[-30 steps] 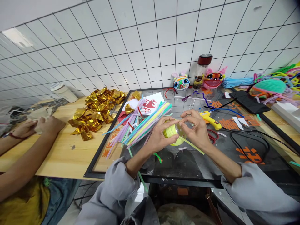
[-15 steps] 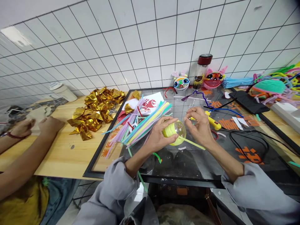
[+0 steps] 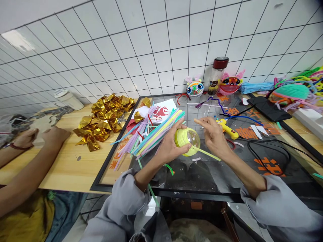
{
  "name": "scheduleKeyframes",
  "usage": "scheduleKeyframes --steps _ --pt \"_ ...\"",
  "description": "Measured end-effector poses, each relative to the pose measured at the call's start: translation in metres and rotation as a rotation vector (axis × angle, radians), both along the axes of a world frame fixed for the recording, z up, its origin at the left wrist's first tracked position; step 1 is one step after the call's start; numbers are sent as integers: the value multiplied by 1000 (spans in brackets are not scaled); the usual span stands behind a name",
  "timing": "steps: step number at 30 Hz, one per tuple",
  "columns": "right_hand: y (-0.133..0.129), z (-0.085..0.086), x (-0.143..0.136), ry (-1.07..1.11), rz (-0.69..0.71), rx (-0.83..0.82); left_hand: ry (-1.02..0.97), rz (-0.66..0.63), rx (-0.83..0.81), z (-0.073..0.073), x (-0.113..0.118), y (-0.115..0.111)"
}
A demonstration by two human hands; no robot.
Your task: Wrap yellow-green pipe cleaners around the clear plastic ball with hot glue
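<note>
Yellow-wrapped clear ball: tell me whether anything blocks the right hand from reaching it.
Nothing visible stands between the right hand and the ball's bare side. The yellow strip juts out lower down; the left hand grips the opposite side.

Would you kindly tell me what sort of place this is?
Probably a handicraft workspace: a bundle of pipe cleaners, a yellow glue gun and, in the left hand, a clear ball partly wound with yellow.
</note>
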State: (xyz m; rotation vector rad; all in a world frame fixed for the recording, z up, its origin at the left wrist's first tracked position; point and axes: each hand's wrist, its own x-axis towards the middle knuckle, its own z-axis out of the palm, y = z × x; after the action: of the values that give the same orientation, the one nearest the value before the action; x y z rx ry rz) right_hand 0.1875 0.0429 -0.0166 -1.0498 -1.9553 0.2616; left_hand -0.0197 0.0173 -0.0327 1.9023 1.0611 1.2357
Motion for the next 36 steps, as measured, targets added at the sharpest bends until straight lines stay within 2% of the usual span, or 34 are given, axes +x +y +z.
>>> scheduleKeyframes --steps 8,21,27,32,36 --pt "-11 -1 -6 -172 110 45 -43 7 -29 4 3 -2" --pt "-15 3 -7 -111 295 160 -58 3 -47 8 3 0" --pt "-16 5 -6 -118 339 115 13 28 2 10 2 0" --pt "-19 5 -5 -140 270 79 22 40 9 9 2 -1" --pt "-19 3 -8 -233 192 153 15 42 10 8 3 0"
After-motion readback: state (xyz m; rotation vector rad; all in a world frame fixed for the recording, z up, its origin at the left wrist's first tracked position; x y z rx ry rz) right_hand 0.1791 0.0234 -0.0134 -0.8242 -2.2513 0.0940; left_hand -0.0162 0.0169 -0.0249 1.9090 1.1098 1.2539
